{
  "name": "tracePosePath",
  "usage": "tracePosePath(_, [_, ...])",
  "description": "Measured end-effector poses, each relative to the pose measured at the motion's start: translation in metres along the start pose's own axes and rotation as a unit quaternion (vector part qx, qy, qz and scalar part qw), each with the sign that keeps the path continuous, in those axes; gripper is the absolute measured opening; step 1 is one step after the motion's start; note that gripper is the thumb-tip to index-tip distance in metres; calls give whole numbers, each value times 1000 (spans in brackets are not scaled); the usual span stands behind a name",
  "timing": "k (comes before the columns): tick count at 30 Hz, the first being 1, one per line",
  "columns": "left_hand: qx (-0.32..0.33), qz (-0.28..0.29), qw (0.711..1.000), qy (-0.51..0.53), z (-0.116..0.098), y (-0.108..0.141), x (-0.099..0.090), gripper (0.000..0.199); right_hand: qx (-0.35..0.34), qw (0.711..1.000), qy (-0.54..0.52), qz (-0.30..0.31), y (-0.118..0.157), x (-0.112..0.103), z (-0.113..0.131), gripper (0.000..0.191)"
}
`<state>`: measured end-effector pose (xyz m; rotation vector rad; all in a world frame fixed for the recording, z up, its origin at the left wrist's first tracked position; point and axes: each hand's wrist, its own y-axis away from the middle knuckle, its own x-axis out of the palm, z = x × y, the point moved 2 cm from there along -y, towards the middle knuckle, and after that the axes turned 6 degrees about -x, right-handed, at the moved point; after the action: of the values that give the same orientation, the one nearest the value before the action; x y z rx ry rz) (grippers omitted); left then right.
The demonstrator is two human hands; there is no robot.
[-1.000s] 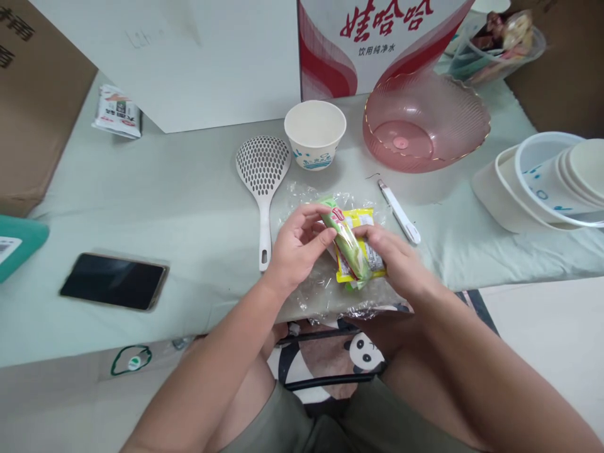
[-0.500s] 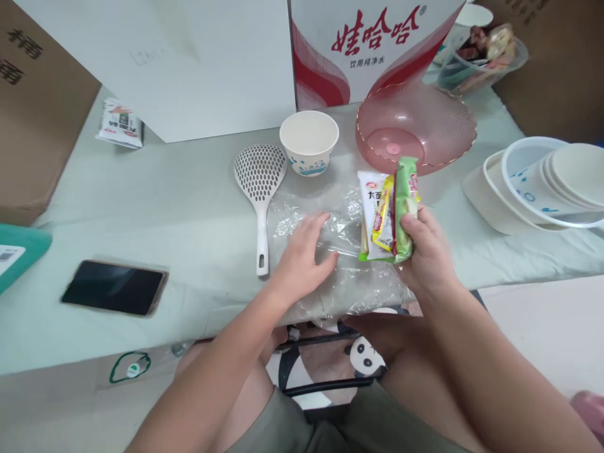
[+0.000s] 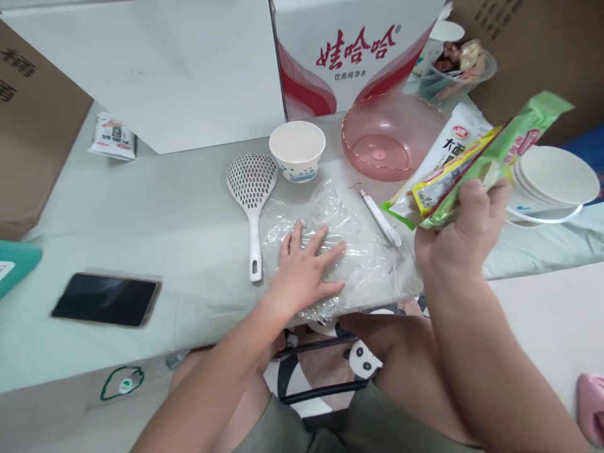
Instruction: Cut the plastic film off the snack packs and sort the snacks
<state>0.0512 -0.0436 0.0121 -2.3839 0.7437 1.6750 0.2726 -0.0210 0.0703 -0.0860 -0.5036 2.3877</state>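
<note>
My left hand (image 3: 304, 274) lies with its fingers spread on a crumpled sheet of clear plastic (image 3: 363, 270) at the table's front edge. Raised at the right, my right hand (image 3: 472, 226) grips several snack packets (image 3: 491, 163) fanned out: a white one, a yellow one and a green one. A slim white and pink tool (image 3: 381, 219), perhaps a utility knife, rests on the plastic between my hands. Left of the plastic is a white slotted skimmer (image 3: 253, 189). A white paper bowl (image 3: 298, 151) stands behind it, beside a pink glass bowl (image 3: 377, 135).
A phone (image 3: 107, 299) and a small white packet (image 3: 113, 136) lie at the left. White cartons (image 3: 212, 82) line the back. Stacked paper bowls (image 3: 557, 176) stand at the right, and a clear tub (image 3: 457, 72) of wrapped items at the back right.
My right hand has lifted the snack packets up and to the right, uncovering the slim tool. My left hand has spread its fingers flat on the plastic. The view has shifted slightly.
</note>
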Motion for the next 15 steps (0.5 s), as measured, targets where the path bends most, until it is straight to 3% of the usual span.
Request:
tracePosePath(5, [-6, 7, 1000, -17, -3, 0, -3, 71, 123, 985, -121, 24, -40, 17, 7, 34])
tracePosePath(8, [-7, 13, 1000, -19, -3, 1, -5, 70, 152, 980, -102, 72, -62, 24, 1, 42])
tracePosePath(10, [-5, 14, 1000, -16, -2, 2, -6, 70, 146, 983, -78, 85, -72, 27, -9, 37])
tracePosePath(15, [-2, 21, 1000, -11, 2, 3, -4, 66, 100, 971, -219, -12, -86, 35, -35, 15])
